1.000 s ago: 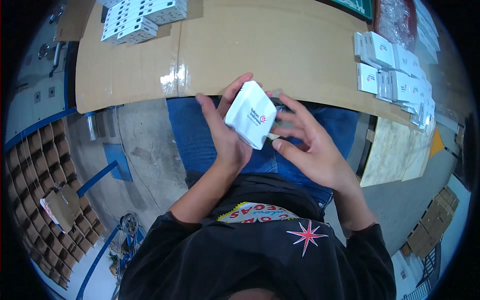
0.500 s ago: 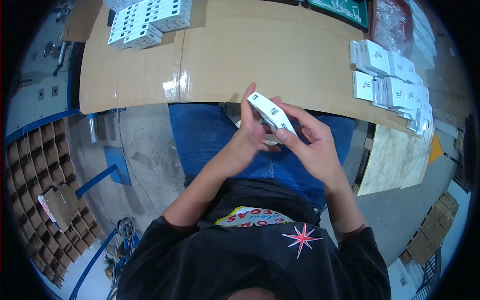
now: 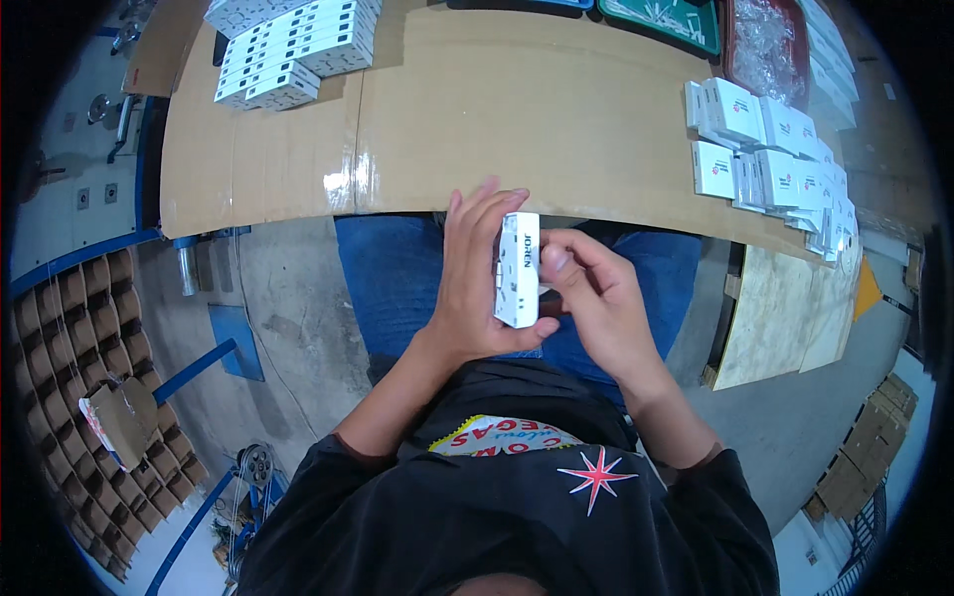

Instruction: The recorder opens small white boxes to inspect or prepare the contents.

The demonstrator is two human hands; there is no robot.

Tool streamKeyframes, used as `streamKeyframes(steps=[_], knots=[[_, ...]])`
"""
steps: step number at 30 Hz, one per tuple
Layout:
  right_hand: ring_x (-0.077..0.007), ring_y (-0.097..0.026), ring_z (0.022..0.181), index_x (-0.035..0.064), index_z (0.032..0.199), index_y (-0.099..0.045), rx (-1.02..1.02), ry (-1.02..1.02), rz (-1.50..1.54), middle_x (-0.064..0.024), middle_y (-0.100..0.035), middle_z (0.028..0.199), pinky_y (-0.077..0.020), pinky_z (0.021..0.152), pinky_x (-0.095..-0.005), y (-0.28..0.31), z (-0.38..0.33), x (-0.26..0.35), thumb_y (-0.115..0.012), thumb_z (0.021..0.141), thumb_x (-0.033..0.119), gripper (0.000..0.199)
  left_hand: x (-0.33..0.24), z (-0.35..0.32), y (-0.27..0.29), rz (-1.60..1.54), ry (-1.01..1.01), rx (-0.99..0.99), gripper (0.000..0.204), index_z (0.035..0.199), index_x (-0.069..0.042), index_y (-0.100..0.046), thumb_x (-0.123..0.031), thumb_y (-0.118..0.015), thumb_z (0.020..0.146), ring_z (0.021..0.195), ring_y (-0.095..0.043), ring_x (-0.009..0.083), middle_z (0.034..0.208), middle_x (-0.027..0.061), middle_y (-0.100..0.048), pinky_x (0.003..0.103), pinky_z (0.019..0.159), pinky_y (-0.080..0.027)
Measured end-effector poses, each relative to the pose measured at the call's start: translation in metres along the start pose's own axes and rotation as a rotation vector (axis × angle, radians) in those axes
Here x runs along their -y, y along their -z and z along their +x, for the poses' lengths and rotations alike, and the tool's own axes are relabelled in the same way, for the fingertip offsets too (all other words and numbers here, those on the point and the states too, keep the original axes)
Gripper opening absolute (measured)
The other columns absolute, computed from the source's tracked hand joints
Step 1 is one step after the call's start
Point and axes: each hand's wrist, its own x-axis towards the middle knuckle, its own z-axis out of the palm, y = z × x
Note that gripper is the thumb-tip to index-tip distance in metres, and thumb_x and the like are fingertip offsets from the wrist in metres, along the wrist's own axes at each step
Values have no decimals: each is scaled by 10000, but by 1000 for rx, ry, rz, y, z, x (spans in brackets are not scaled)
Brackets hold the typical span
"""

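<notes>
A small white box (image 3: 519,270) with dark print stands upright over my lap, just before the table's near edge. My left hand (image 3: 469,273) is closed round its left side, fingers along the far end and thumb at the near end. At its right side, my right hand (image 3: 593,290) has a bent thumb and curled fingers against the edge. The exact spot those fingertips grip is partly hidden behind the box and thumb.
Stacked white boxes (image 3: 298,60) fill the table's far left. More white boxes (image 3: 780,179) are piled at the right. Behind those are a green tray (image 3: 717,42) of small white pieces and a red tray (image 3: 730,60) of clear plastic bags. A cardboard-covered table (image 3: 517,119) lies ahead.
The box has turned from a slant to nearly upright and come slightly nearer. My left hand has moved round its left side, and my right hand has shifted to its right edge.
</notes>
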Motion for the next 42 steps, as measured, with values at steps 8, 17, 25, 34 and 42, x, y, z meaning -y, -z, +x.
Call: streamKeyframes(steps=[8,17,25,34,42], knots=[[-184,-679,1126,53,1394,-561,64,-211,183,-72,-683,1202,-605,847,-347,6,5,8,-593,1061,224,375,-4,-4,-1,-291,-50,-62,924,1482,94,-424,-397,-677,741,1187,-563,405,1318,296,-506,469,1019,-471],[-179,-652,1120,44,1390,-556,86,-178,213,-99,-667,1241,-620,837,-362,9,4,7,-609,1045,212,387,-9,-3,-8,-544,23,-94,1073,1441,80,-460,-840,-463,887,1215,-562,400,1336,252,-548,487,1099,-397],[-152,-672,1045,20,1377,-561,111,-199,136,-73,-686,1127,-628,799,-345,17,12,13,-610,1019,179,394,-4,2,1,-460,-34,-2,828,1358,52,-531,-683,-426,992,1238,-572,388,1313,235,-584,478,1074,-431],[-136,-668,990,-8,1358,-570,212,-200,17,-54,-673,1089,-609,836,-303,12,14,26,-506,1025,177,386,5,-1,-1,-466,-98,32,911,1310,43,-566,-777,-401,949,1170,-600,390,1230,226,-621,463,1019,-461],[-106,-647,917,-12,1293,-603,259,-187,-66,-51,-677,1044,-552,768,-256,13,23,22,-469,1041,180,344,8,-6,-9,-345,-154,-29,902,1257,74,-586,-755,-377,968,1098,-627,413,1187,245,-625,494,993,-479]])
